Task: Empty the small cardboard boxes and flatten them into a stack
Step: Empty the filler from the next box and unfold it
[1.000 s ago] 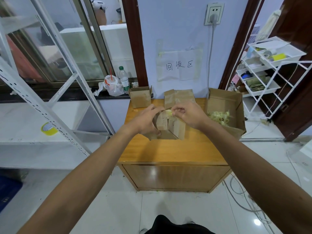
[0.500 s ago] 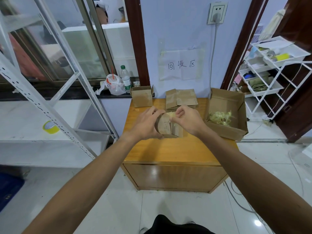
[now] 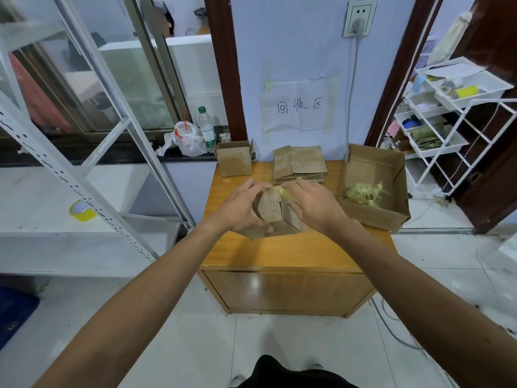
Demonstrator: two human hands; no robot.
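— Both hands have drawn in tighter round the small box [image 3: 270,210] since a second ago. Its flaps stood apart then and now meet in a seam facing the camera.
— Where does everything sit?
— On the wooden cabinet [image 3: 279,253]. The open carton [image 3: 372,169] is at the right, holding tape scraps [image 3: 363,193]. The flattened stack [image 3: 302,163] is back middle, and an upright box [image 3: 234,162] back left is not yet done. The small box is tilted at mid-top, between the hands.
— And the hands?
— The left hand [image 3: 243,208] wraps the box's left side, fingers curled, thumb under the lower corner. The right hand [image 3: 316,208] bends its fingers over the upper right edge, with its fingertips on a yellowish tape strip [image 3: 285,191]. I cannot tell whether they pinch it.
— What might go wrong?
— I judge the tape could tear short or cling to the fingers, leaving the seam shut so the box won't fold flat. A hard pull could rip a flap.
— Anything else changed?
— The right hand was up at the top edge, and now it covers the right face.
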